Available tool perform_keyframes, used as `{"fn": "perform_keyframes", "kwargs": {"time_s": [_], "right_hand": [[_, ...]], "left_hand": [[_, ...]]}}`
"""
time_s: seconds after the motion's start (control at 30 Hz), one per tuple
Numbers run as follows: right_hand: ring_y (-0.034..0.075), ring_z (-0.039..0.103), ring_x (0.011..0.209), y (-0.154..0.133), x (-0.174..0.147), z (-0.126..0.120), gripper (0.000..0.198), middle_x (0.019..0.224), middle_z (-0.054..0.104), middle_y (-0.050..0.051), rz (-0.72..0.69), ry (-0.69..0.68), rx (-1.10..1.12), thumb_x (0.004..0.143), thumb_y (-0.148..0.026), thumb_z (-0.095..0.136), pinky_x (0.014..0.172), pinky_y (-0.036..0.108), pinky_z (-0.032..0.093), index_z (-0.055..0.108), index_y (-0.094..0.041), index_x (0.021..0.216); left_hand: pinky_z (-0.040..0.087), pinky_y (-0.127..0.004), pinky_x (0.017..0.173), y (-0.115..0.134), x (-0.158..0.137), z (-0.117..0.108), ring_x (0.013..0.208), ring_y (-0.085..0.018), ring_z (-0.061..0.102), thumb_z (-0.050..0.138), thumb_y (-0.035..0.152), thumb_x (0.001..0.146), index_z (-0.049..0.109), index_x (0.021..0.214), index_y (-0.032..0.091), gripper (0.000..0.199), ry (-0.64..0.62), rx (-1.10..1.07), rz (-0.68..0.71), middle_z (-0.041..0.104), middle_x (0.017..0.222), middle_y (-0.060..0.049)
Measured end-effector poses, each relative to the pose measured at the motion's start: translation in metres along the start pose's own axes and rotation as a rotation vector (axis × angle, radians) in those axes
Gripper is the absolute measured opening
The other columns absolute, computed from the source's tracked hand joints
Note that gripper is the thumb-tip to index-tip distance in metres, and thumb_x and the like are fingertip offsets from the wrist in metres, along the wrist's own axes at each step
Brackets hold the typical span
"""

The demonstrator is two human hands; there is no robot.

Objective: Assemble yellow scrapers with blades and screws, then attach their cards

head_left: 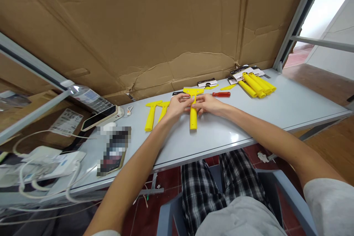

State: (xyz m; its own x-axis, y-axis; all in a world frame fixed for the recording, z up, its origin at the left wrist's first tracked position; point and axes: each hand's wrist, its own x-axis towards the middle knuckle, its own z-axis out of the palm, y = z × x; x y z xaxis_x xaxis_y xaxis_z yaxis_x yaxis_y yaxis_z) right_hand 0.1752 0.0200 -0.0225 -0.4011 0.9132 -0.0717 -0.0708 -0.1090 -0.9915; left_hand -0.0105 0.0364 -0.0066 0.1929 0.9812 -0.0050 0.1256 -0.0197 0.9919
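Observation:
A yellow scraper [193,118] with a wide T-shaped head is held upright between both hands over the table's middle. My left hand [178,106] is closed on its neck from the left. From the right, the fingers of my right hand [208,104] close on the same neck, the thumb pressing its front. Just left of my left hand lie two more yellow scrapers, one [151,116] in full view and one [163,110] partly covered by my wrist. Behind my right hand rests a screwdriver with a red handle [221,94]; its shaft is partly hidden.
Several yellow handles [256,85] are piled at the right rear near printed cards [243,73]. Another card [207,82] lies by the cardboard wall [171,25]. On the left are a phone [114,151], a power bank [103,117], a water bottle [87,96] and a cabled power strip [65,164].

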Motion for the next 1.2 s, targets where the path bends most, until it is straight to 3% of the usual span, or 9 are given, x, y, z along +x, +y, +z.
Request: {"fn": "perform_keyframes", "kwargs": {"time_s": [0.13, 0.27, 0.4, 0.5, 0.57, 0.67, 0.77, 1.0, 1.2], "right_hand": [[0.016, 0.075, 0.085, -0.002, -0.004, 0.000, 0.034, 0.101, 0.077, 0.011, -0.003, -0.038, 0.028, 0.086, -0.022, 0.084, 0.071, 0.026, 0.065, 0.070, -0.010, 0.113], [0.015, 0.072, 0.080, -0.007, -0.008, -0.002, 0.035, 0.102, 0.078, 0.011, -0.026, -0.096, -0.084, 0.090, -0.028, 0.080, 0.070, 0.026, 0.065, 0.071, -0.010, 0.118], [0.014, 0.067, 0.071, -0.012, -0.005, -0.012, 0.040, 0.096, 0.078, 0.011, -0.073, -0.011, -0.506, 0.102, -0.035, 0.066, 0.068, 0.028, 0.059, 0.071, -0.010, 0.133], [0.016, 0.067, 0.079, -0.013, -0.001, -0.025, 0.033, 0.092, 0.077, 0.010, -0.178, 0.134, -0.940, 0.102, -0.028, 0.064, 0.082, 0.029, 0.053, 0.075, -0.011, 0.128], [0.019, 0.067, 0.091, -0.013, 0.001, -0.035, 0.027, 0.101, 0.077, 0.012, -0.221, 0.198, -1.066, 0.096, -0.020, 0.067, 0.089, 0.030, 0.048, 0.079, -0.012, 0.119], [0.022, 0.064, 0.095, -0.013, 0.002, -0.048, 0.030, 0.108, 0.076, 0.015, -0.220, 0.228, -1.140, 0.091, -0.015, 0.067, 0.086, 0.031, 0.042, 0.081, -0.014, 0.117], [0.020, 0.062, 0.089, -0.017, 0.000, -0.057, 0.032, 0.104, 0.077, 0.013, -0.213, 0.178, -1.182, 0.089, -0.015, 0.068, 0.079, 0.029, 0.039, 0.082, -0.016, 0.118], [0.014, 0.065, 0.082, -0.030, -0.006, -0.062, 0.038, 0.101, 0.079, 0.005, -0.122, -0.139, -1.221, 0.085, -0.029, 0.076, 0.077, 0.025, 0.043, 0.083, -0.022, 0.122], [0.017, 0.066, 0.090, -0.027, -0.003, -0.065, 0.035, 0.105, 0.080, 0.006, -0.083, -0.173, -1.296, 0.087, -0.029, 0.074, 0.077, 0.026, 0.044, 0.086, -0.024, 0.119]], "left_hand": [[0.064, -0.035, 0.068, 0.003, -0.004, 0.000, 0.093, -0.028, 0.079, 0.100, 0.039, 0.066, 0.070, 0.113, 0.017, 0.059, 0.023, 0.065, 0.005, 0.078, 0.113, -0.015], [0.063, -0.036, 0.067, 0.009, -0.007, -0.001, 0.089, -0.026, 0.078, 0.100, 0.036, 0.064, 0.069, 0.115, 0.019, 0.061, 0.029, 0.075, -0.026, 0.078, 0.117, -0.014], [0.062, -0.035, 0.069, 0.012, -0.008, -0.002, 0.091, -0.025, 0.076, 0.096, 0.031, 0.066, 0.069, 0.115, 0.020, 0.057, 0.045, 0.084, -0.028, 0.077, 0.109, -0.011], [0.059, -0.032, 0.069, 0.012, -0.008, -0.003, 0.098, -0.026, 0.075, 0.092, 0.029, 0.069, 0.070, 0.117, 0.020, 0.053, 0.092, 0.157, 0.009, 0.076, 0.114, -0.012], [0.058, -0.032, 0.070, 0.011, -0.009, -0.004, 0.102, -0.027, 0.074, 0.089, 0.028, 0.072, 0.071, 0.119, 0.021, 0.051, 0.123, 0.209, 0.051, 0.076, 0.118, -0.013], [0.056, -0.033, 0.073, 0.010, -0.010, -0.006, 0.102, -0.027, 0.073, 0.086, 0.028, 0.076, 0.072, 0.122, 0.023, 0.049, 0.158, 0.268, 0.109, 0.077, 0.119, -0.013], [0.055, -0.035, 0.078, 0.008, -0.009, -0.011, 0.099, -0.027, 0.072, 0.084, 0.028, 0.080, 0.072, 0.128, 0.026, 0.049, 0.176, 0.325, 0.166, 0.078, 0.117, -0.011], [0.054, -0.035, 0.079, -0.001, -0.002, -0.016, 0.083, -0.021, 0.069, 0.067, 0.024, 0.094, 0.071, 0.140, 0.027, 0.047, 0.142, 0.561, 0.284, 0.076, 0.125, -0.011], [0.053, -0.038, 0.083, -0.008, 0.004, -0.016, 0.081, -0.022, 0.069, 0.064, 0.021, 0.095, 0.068, 0.148, 0.025, 0.054, 0.111, 0.743, 0.330, 0.079, 0.125, -0.011]]}}
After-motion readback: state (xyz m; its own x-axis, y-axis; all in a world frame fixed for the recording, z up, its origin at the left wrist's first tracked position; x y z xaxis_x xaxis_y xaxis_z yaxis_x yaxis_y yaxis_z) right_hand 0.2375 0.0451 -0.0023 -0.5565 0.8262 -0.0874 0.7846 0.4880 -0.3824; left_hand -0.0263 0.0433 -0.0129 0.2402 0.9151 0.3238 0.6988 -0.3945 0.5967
